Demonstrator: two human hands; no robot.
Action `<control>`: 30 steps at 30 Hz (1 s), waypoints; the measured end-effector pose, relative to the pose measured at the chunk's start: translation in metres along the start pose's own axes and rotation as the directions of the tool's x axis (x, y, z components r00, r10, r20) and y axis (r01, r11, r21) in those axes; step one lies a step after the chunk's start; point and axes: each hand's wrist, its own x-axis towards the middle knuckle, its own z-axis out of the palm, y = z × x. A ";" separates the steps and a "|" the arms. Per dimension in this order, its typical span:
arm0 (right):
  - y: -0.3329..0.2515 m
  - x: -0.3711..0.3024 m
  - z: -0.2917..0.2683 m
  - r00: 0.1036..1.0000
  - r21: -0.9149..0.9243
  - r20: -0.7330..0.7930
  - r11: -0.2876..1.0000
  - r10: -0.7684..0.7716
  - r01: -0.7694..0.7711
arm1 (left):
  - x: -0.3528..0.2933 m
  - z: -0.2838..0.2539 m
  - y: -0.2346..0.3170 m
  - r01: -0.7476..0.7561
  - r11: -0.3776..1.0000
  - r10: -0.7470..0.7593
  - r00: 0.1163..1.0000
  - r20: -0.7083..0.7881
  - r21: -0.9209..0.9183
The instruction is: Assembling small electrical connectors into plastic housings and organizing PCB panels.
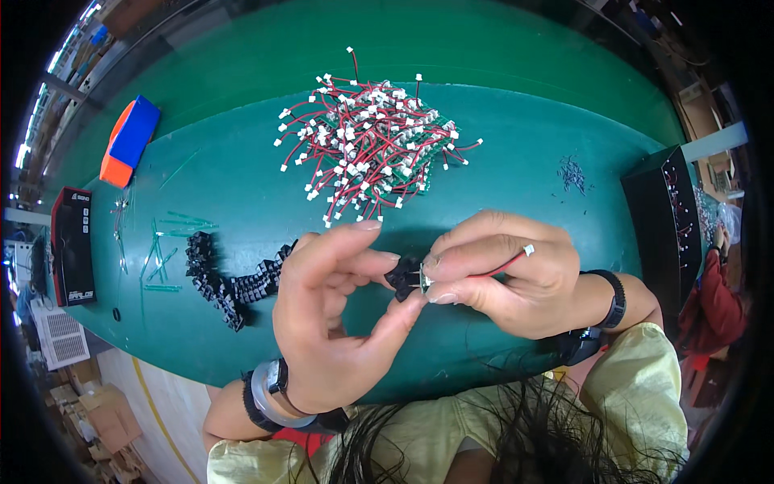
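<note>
Between the thumb and fingers of my left hand (pixel 334 310) is a small black plastic part (pixel 401 277). My right hand (pixel 516 278) pinches a little circuit board (pixel 425 280), from which a red and black cable (pixel 508 263) with a white connector runs back over the fingers. Board and black part meet in front of me; how far they are joined is hidden by the fingertips. Beyond my hands lies a big heap of circuit boards (pixel 371 145) with red and black cables and white connectors. Left of my left hand is a curved row of black plastic parts (pixel 234 286).
On the green table (pixel 516 153), thin green strips (pixel 161 250) lie at the left, near a black box (pixel 74 246) and a blue and orange tape roll (pixel 129 141). Small dark pins (pixel 572 174) are scattered at the right, before a black bin (pixel 665 218). Someone in red sits far right.
</note>
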 end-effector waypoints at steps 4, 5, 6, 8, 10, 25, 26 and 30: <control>0.004 -0.003 0.005 0.997 0.106 -0.055 0.993 0.052 -0.046 | 0.000 -0.001 0.001 -0.033 0.997 0.032 0.999 0.016 0.067; 0.004 -0.003 0.006 0.997 0.105 -0.054 0.993 0.049 -0.043 | -0.001 -0.002 0.002 -0.039 0.995 0.036 0.999 0.039 0.093; 0.004 -0.004 0.006 0.998 0.104 -0.052 0.994 0.045 -0.040 | -0.001 -0.003 0.003 -0.046 0.992 0.039 0.997 0.061 0.119; 0.002 -0.004 0.006 0.999 0.062 -0.035 0.997 0.035 -0.033 | -0.003 -0.003 0.003 -0.071 0.985 0.063 0.996 0.055 0.158; -0.003 -0.001 0.005 1.000 -0.021 -0.006 1.000 0.022 -0.022 | -0.003 -0.002 0.003 -0.103 0.975 0.093 0.994 0.057 0.196; -0.006 -0.002 0.006 0.998 -0.105 -0.009 0.993 0.057 -0.057 | -0.003 0.002 0.006 0.015 0.990 -0.016 1.000 0.007 0.143; -0.006 -0.002 0.006 0.997 -0.087 0.001 0.993 0.074 -0.074 | -0.004 0.002 0.006 0.033 0.993 -0.033 0.999 0.003 0.115; -0.002 -0.003 0.002 0.983 0.072 0.071 0.982 0.168 -0.173 | -0.002 0.002 0.004 0.132 0.985 -0.131 0.991 0.015 -0.115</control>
